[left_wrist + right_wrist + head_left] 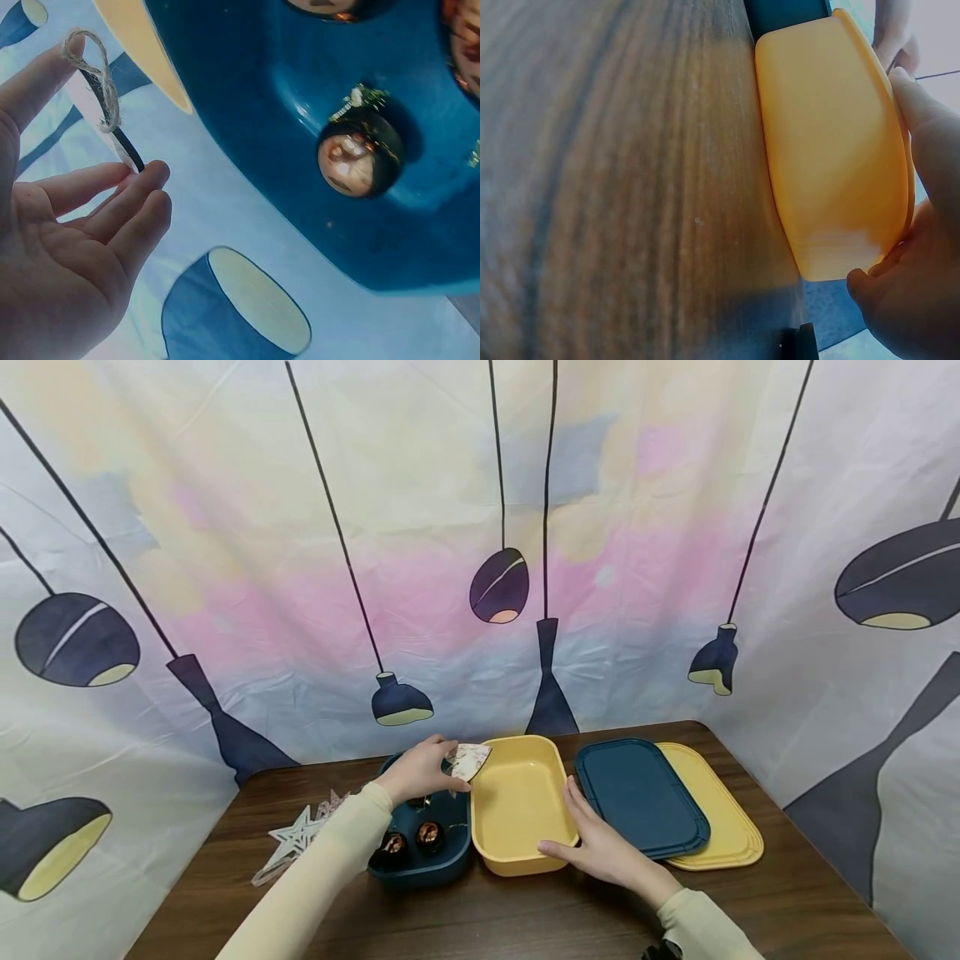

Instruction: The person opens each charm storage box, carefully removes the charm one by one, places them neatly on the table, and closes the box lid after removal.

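Note:
In the head view my left hand (423, 768) pinches a thin flat hanging ornament (471, 760) with a pale floral print, over the rim between the two containers. The left wrist view shows it edge-on, dark along its edge, with a twine loop (111, 90) near a fingertip. My right hand (600, 847) holds the near right corner of a yellow plastic container (517, 810), thumb at the near rim and fingers along the right wall. The container's inside shows bare yellow. Beside it, a dark blue container (450, 847) has several shiny copper-brown ball ornaments (430, 835) in it.
Left of the blue container lie a white star ornament (298, 832) and other pale decorations, partly behind my left sleeve. To the right, a dark blue lid (643, 797) overlaps a yellow lid (723, 818) on the wooden table (510, 918). A printed cloth (450, 610) hangs behind.

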{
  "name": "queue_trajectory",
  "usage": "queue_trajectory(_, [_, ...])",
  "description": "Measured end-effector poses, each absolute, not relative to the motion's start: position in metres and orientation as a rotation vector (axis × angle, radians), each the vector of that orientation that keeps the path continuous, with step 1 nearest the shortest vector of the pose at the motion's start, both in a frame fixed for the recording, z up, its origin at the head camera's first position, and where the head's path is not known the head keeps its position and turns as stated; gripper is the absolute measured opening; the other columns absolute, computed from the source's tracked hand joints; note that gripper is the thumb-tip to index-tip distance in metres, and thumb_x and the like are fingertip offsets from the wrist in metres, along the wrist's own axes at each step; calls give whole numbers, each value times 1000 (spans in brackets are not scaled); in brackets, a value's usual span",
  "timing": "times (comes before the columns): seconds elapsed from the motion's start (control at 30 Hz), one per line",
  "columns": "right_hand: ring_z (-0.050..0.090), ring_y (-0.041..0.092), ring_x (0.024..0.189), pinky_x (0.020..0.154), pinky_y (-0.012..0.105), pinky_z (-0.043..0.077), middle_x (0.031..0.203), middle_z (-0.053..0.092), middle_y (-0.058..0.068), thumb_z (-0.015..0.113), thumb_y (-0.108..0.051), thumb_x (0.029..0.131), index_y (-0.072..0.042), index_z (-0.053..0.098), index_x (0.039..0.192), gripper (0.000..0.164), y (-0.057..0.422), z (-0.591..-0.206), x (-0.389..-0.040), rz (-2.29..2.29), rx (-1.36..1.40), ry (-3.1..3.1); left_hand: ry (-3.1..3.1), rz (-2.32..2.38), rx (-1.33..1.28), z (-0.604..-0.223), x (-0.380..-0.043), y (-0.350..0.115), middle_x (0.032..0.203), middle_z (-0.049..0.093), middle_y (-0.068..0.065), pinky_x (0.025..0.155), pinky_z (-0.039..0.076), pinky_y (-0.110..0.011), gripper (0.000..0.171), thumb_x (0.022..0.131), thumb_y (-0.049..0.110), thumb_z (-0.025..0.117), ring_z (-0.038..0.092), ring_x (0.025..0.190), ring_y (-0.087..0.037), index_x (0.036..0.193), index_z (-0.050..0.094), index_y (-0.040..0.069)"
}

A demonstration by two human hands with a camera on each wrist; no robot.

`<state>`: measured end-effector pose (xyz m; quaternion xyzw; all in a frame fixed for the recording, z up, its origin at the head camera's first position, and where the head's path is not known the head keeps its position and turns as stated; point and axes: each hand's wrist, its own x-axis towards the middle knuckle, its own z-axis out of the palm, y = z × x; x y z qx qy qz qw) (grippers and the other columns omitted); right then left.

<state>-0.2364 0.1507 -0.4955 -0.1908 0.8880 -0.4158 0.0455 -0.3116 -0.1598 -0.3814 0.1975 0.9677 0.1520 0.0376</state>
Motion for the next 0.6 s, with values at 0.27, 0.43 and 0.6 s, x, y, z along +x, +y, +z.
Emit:
queue_trajectory(0.27, [10, 35, 152, 114, 60, 29, 168, -8, 8, 66, -63, 90, -10, 1, 162, 110, 151, -494, -235, -1287, -577, 2694, 2999, 512, 588, -374, -305, -185, 145, 48, -19, 97, 50, -52, 84, 84, 48, 80, 59, 118, -32, 148, 49, 3])
queue_trajectory(0.43, [9, 35, 152, 114, 60, 28, 168, -9, 7, 66, -63, 90, -11, 0, 161, 110, 151, -494, -235, -1291, -573, 2687, 3027, 543, 547, -373, -301, -203, 145, 47, -21, 96, 50, -54, 87, 85, 51, 78, 59, 117, -34, 149, 47, 1])
queue_trajectory(0.6, [10, 35, 152, 114, 60, 28, 168, -8, 7, 66, -63, 90, -11, 0, 161, 110, 151, -493, -235, -1285, -568, 2688, 3053, 570, 502, -374, -294, -222, 145, 47, -25, 96, 49, -57, 89, 86, 54, 76, 57, 120, -38, 149, 45, -2])
